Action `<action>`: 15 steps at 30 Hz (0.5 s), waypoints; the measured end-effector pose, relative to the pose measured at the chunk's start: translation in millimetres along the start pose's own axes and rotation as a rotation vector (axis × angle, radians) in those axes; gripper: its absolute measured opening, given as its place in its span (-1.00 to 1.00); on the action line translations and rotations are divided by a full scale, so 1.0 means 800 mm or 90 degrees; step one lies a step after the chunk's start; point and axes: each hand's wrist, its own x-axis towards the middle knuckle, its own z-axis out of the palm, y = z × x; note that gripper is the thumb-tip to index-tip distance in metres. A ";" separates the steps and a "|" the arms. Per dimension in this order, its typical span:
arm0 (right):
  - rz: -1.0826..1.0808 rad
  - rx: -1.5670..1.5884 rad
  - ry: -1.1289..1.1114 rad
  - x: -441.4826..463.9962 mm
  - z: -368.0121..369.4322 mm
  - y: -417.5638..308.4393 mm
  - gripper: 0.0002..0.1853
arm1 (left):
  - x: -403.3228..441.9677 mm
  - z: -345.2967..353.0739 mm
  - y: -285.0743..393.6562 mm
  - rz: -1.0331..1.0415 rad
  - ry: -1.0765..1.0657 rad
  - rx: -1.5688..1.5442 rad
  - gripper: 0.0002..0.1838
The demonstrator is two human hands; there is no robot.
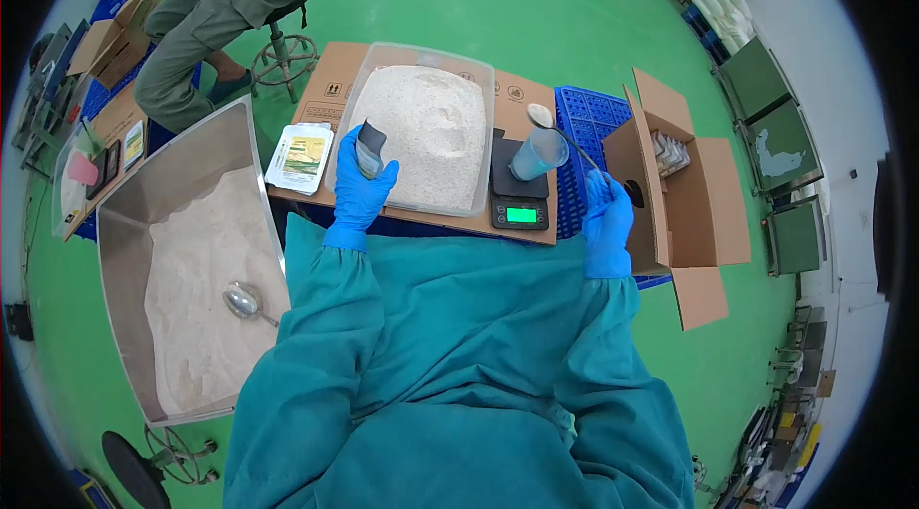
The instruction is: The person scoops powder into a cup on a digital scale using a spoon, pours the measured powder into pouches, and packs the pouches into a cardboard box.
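Observation:
My left hand (361, 198), in a blue glove, is closed around a small dark-and-silver pouch (370, 147) in front of the clear plastic tub (488, 107). Pale powder (421, 126) fills much of that tub. A long-handled spoon (542, 116) is gripped in my gloved right hand (608, 217); white powder sits in its bowl, above the rim of a translucent bluish cup (536, 158). The cup stands tilted in view on a black digital scale (520, 205) with a lit green display too small to read.
Left of me, a metal bin (120, 250) holds powder and a metal scoop (243, 299). A stack of printed packets (300, 159) lies beside the tub. On the right is an open carton (708, 203) with pouches inside. Another person (215, 16) sits at the upper left.

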 end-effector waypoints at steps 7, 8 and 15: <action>-0.138 -0.188 0.012 -0.006 -0.037 -0.009 -0.68 | -0.001 0.000 0.000 0.009 0.006 0.042 -0.25; -0.192 -0.241 -0.034 -0.013 -0.034 -0.003 -0.70 | -0.001 0.000 -0.002 0.010 0.003 0.032 -0.25; -0.501 -0.591 -0.251 -0.046 -0.027 0.010 -0.80 | -0.001 -0.001 -0.005 0.026 0.005 0.060 -0.24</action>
